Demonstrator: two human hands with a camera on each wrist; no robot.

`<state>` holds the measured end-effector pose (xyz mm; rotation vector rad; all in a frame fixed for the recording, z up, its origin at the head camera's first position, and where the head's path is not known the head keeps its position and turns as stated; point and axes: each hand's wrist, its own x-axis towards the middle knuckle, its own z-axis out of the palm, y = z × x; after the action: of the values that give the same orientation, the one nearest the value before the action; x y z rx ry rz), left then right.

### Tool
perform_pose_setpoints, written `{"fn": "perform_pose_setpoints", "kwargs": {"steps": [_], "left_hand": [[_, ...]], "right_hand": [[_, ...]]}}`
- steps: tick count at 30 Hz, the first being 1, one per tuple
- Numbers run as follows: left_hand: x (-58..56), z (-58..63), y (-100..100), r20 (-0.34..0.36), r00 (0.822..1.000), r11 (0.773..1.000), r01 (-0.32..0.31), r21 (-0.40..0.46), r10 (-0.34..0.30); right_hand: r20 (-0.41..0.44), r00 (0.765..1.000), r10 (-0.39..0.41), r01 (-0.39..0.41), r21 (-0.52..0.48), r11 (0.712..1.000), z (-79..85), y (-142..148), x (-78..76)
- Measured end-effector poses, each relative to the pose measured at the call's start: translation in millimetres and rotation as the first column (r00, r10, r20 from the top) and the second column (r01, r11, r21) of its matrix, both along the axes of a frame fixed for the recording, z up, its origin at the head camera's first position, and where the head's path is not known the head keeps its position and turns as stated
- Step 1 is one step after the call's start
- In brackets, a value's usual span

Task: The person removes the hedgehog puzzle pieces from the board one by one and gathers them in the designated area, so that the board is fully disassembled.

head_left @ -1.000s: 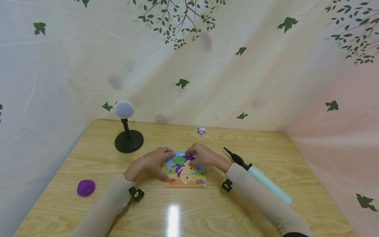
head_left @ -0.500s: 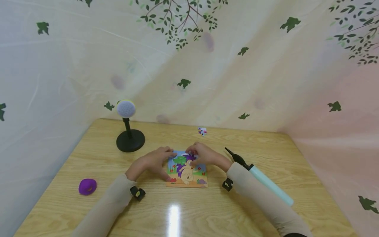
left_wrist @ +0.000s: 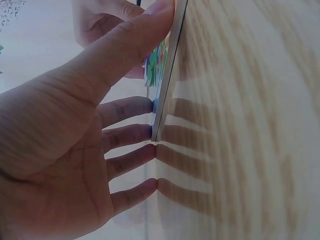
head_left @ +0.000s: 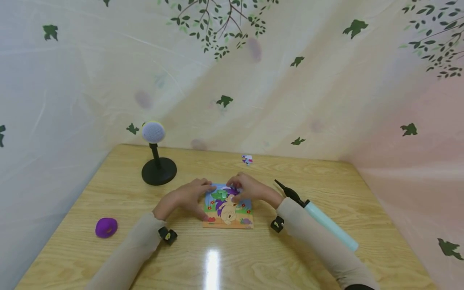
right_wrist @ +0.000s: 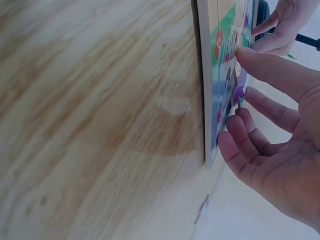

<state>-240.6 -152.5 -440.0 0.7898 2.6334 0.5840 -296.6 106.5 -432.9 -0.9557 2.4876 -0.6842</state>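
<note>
A square picture puzzle with a cartoon hedgehog lies on the table in the head view. My left hand rests along its left side, with fairly straight fingers. In the left wrist view the thumb presses near the board's edge; two fingers touch the board and the others touch the tabletop. Over the upper right part of the puzzle, my right hand pinches a puzzle piece with purple on it. That piece stands tilted up from the board in the right wrist view. Its far side is hidden by the fingers.
A loose puzzle piece lies near the table's back edge. At back left stands a round-headed device on a black base. A purple ring-like object is at left. A light blue tube with a black nozzle lies beside the right forearm.
Both hands keep nearly the same place on the puzzle. The green part of the picture beside the right fingers now looks slightly raised. The head view has shifted a little.
</note>
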Motion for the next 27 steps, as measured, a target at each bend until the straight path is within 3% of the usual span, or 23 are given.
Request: {"fn": "perform_pose_setpoints", "kwargs": {"steps": [9,27], "left_hand": [[0.3,-1.2,-0.8,-0.006,1.0,1.0,-0.002,0.011,0.002],[-0.8,-2.5,-0.1,-0.01,1.0,1.0,0.008,-0.002,-0.008]], "right_hand": [[-0.011,1.0,-0.009,0.009,-0.007,1.0,0.4,1.4,3.2],[-0.113,0.993,-0.013,0.017,0.029,0.999,2.4,-1.0,8.3]]}}
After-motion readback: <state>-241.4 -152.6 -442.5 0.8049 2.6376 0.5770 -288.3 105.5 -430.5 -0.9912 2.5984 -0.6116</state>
